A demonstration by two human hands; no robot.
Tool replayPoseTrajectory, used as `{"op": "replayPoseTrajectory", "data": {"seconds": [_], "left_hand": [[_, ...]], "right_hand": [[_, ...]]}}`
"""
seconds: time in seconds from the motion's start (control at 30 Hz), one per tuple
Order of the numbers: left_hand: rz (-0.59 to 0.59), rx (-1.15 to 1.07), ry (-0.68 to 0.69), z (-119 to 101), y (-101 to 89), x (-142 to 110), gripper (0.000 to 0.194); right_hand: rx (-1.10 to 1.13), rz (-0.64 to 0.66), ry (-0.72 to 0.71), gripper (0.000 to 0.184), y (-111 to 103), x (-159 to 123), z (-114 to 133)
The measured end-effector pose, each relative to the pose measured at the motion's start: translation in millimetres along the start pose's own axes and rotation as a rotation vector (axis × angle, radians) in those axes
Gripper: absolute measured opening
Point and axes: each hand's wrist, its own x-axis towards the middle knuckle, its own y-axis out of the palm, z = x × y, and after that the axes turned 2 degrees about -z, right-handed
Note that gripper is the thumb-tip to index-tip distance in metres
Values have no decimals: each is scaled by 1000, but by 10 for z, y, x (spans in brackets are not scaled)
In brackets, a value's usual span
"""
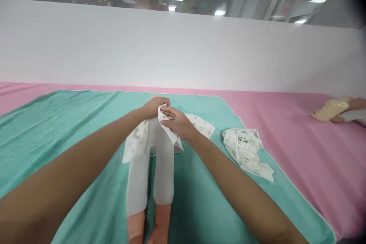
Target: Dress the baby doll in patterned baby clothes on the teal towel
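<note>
A doll with white cloth legs (164, 164) lies on its back with its bare feet towards me. A white baby shirt (135, 143) with a small print is spread open under and around its torso. At the doll's chest, my left hand (156, 106) is closed on the shirt's edge. My right hand (180, 122) pinches the same front panel between thumb and fingers, just to the right of my left hand. The doll's head and upper body are mostly hidden behind my hands.
A crumpled white printed garment (244, 150) lies to the right on the teal blanket (200, 194). Below the blanket is a pink sheet (303, 145). A pale yellow, shiny foot-like object (330, 108) shows at the right edge. A white wall (183, 49) rises behind.
</note>
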Motion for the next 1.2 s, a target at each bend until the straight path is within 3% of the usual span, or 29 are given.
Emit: {"op": "replayPoseTrajectory", "data": {"seconds": [0.1, 0.17, 0.2, 0.27, 0.33, 0.4, 0.53, 0.63, 0.7, 0.77, 0.87, 0.93, 1.0, 1.07, 1.2], "left_hand": [[-46, 134, -89, 113, -186, -402, 9], [-111, 192, -203, 98, -227, -676, 13], [-139, 192, -270, 65, -221, -804, 12], [-162, 129, -419, -30, -165, -1015, 18], [-149, 54, -552, -137, -76, -1143, 34], [-127, 37, -601, -233, 10, -1175, 40], [-107, 105, -542, -406, 59, -1043, 22], [-117, -104, -537, -500, -21, -965, 22], [-54, -345, -461, -458, -92, -1023, 27], [-22, -463, -422, -259, -154, -1203, 29], [-184, -213, -690, 307, -198, -1644, 32], [-159, -3, -932, 711, -198, -1938, 39], [-57, 12, -1044, 989, -187, -2123, 45], [-6, -57, -1068, 1087, -175, -2158, 47], [-4, -348, -1043, 995, -149, -1952, 40]], "right_hand": [[-219, 186, -24, 43, 145, -145, 138], [-279, 377, -20, 33, 119, -242, 195], [-292, 404, -22, 30, 74, -268, 200], [-344, 239, -53, 29, -37, -251, 153], [-455, -69, -129, 29, -107, -151, 36], [-563, -210, -224, 26, -77, -7, -118], [-629, -105, -328, 21, 205, 282, -359], [-609, -34, -325, 22, 287, 446, -397], [-562, 45, -302, 24, 152, 482, -384], [-555, 34, -239, 30, -147, 420, -383], [-809, -266, -21, 37, -786, 157, -463], [-999, -417, 211, 41, -1201, -57, -567], [-1029, -461, 334, 44, -1491, -224, -681], [-985, -435, 402, 43, -1612, -298, -774], [-830, -367, 386, 35, -1528, -198, -857]]}}
